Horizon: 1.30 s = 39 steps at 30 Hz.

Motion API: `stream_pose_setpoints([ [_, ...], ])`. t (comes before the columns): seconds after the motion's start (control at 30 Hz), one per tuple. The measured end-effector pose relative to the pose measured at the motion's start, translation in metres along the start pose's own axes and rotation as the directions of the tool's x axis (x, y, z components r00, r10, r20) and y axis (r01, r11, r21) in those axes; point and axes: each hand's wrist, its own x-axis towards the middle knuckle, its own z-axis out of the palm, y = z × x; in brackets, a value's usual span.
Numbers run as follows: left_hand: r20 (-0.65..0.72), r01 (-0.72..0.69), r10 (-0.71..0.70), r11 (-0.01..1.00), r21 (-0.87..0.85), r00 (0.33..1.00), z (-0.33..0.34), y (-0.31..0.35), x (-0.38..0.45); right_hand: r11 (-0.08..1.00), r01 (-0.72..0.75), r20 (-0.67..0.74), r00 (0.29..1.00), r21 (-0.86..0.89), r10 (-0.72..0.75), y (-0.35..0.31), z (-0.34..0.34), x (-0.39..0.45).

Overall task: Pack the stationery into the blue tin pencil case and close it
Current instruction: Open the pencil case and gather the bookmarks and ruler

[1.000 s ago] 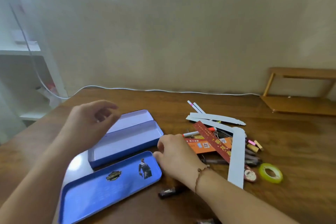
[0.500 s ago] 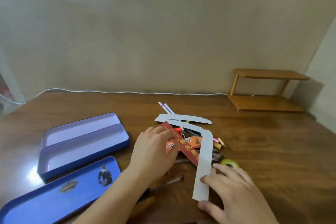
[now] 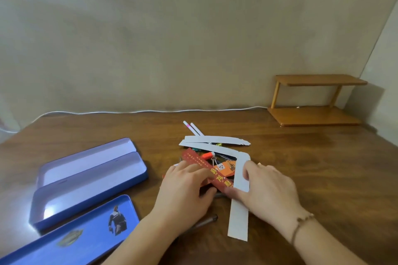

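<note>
The blue tin pencil case lies open at the left: its deep base [image 3: 90, 189], a shallow inner tray [image 3: 86, 157] behind it, and the blue picture lid [image 3: 71, 241] nearest me. The stationery pile sits mid-table: white paper strips [image 3: 238, 224], a red printed strip [image 3: 193, 157], an orange card [image 3: 226, 166], a binder clip [image 3: 213, 160], two white pens [image 3: 193, 128]. My left hand [image 3: 185, 193] pinches the red strip, fingers on top and thumb beneath. My right hand [image 3: 269, 189] grips the long white strip where the red strip crosses it. A dark pen [image 3: 204, 222] lies below my left wrist.
A small wooden two-level shelf [image 3: 314, 114] stands at the back right against the wall. A white cable [image 3: 129, 111] runs along the table's far edge. Bare wooden tabletop [image 3: 323, 178] stretches to the right of the pile.
The view has swung right, away from the case. Both hands have come onto the pile: the left slid onto the red strip, the right moved up from the table front and closed on the white strip.
</note>
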Motion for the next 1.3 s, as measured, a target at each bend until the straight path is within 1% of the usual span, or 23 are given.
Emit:
stream_pose_setpoints([
  [0.13,0.038,-0.035,0.034,0.999,0.020,0.999,0.001,-0.005,0.001,0.961,-0.079,-0.006,0.996,0.264,0.084,0.006,0.009,0.000],
  [0.2,-0.002,-0.019,0.019,1.000,-0.019,1.000,-0.002,-0.003,0.002,0.853,-0.057,-0.054,0.994,0.519,0.100,0.006,0.004,0.002],
  [0.27,-0.048,0.086,-0.103,0.957,-0.278,0.993,-0.006,0.003,0.003,0.785,0.028,-0.115,0.992,0.619,0.055,-0.004,-0.003,0.003],
  [0.3,0.006,0.156,-0.177,0.848,-0.506,0.984,-0.008,0.005,0.004,0.800,0.105,-0.154,0.988,0.591,-0.016,-0.012,-0.007,0.003],
  [0.33,0.099,0.209,-0.199,0.671,-0.711,0.975,-0.011,0.008,0.006,0.825,0.195,-0.192,0.976,0.530,-0.108,-0.021,-0.009,0.002],
  [0.37,0.187,0.264,-0.202,0.494,-0.829,0.961,-0.012,0.009,0.007,0.845,0.277,-0.213,0.957,0.458,-0.198,-0.031,-0.011,0.002],
  [0.4,0.257,0.322,-0.217,0.363,-0.874,0.942,-0.013,0.009,0.007,0.843,0.344,-0.215,0.936,0.413,-0.277,-0.041,-0.011,0.002],
  [0.5,0.345,0.398,-0.314,0.120,-0.910,0.884,-0.019,0.007,0.006,0.750,0.422,-0.110,0.896,0.509,-0.430,-0.049,-0.013,0.001],
  [0.57,0.405,0.428,-0.335,-0.003,-0.904,0.851,-0.022,0.003,0.007,0.712,0.420,-0.156,0.900,0.563,-0.408,-0.040,-0.018,0.002],
  [0.63,0.456,0.460,-0.358,-0.081,-0.884,0.815,-0.027,0.000,0.010,0.829,0.325,-0.255,0.940,0.456,-0.228,-0.024,-0.014,0.007],
  [0.67,0.488,0.482,-0.370,-0.118,-0.868,0.790,-0.028,-0.002,0.011,0.909,0.230,-0.234,0.960,0.348,-0.153,-0.019,-0.012,0.010],
  [0.73,0.556,0.509,-0.390,-0.226,-0.830,0.734,-0.028,-0.006,0.013,0.984,0.071,-0.072,0.996,0.163,-0.060,-0.017,-0.004,0.016],
  [0.8,0.605,0.497,-0.371,-0.351,-0.794,0.705,-0.029,-0.010,0.017,0.994,0.016,0.083,0.996,0.105,-0.024,-0.019,0.004,0.019],
  [0.83,0.617,0.486,-0.342,-0.397,-0.779,0.709,-0.030,-0.010,0.019,0.994,0.006,0.109,0.994,0.105,-0.017,-0.021,0.006,0.019],
  [0.93,0.622,0.478,-0.277,-0.442,-0.759,0.732,-0.031,-0.014,0.020,0.990,-0.025,0.123,0.992,0.138,0.008,-0.021,0.007,0.020],
  [1.03,0.606,0.485,-0.271,-0.402,-0.777,0.747,-0.032,-0.016,0.015,0.966,-0.090,0.118,0.991,0.244,0.063,-0.015,-0.001,0.023],
  [1.1,0.614,0.487,-0.266,-0.414,-0.769,0.743,-0.033,-0.016,0.013,0.896,-0.096,-0.017,0.993,0.433,0.114,-0.007,-0.008,0.025],
  [1.13,0.621,0.480,-0.264,-0.442,-0.758,0.738,-0.033,-0.016,0.013,0.811,-0.074,-0.083,0.985,0.581,0.150,-0.006,-0.013,0.025],
  [1.17,0.626,0.468,-0.267,-0.470,-0.748,0.733,-0.032,-0.016,0.012,0.653,-0.054,-0.087,0.979,0.756,0.182,-0.006,-0.019,0.023],
  [1.2,0.629,0.455,-0.264,-0.498,-0.738,0.732,-0.030,-0.015,0.012,0.422,-0.073,0.003,0.986,0.904,0.165,-0.009,-0.026,0.020],
  [1.23,0.630,0.449,-0.258,-0.513,-0.732,0.732,-0.027,-0.015,0.012,0.226,-0.144,0.129,0.988,0.963,0.080,-0.014,-0.030,0.016],
  [1.27,0.638,0.457,-0.249,-0.518,-0.723,0.728,-0.025,-0.014,0.011,0.148,-0.208,0.214,0.976,0.967,-0.030,-0.019,-0.030,0.013],
  [1.3,0.650,0.470,-0.234,-0.524,-0.710,0.723,-0.025,-0.014,0.010,0.207,-0.233,0.262,0.957,0.950,-0.126,-0.023,-0.027,0.009],
])
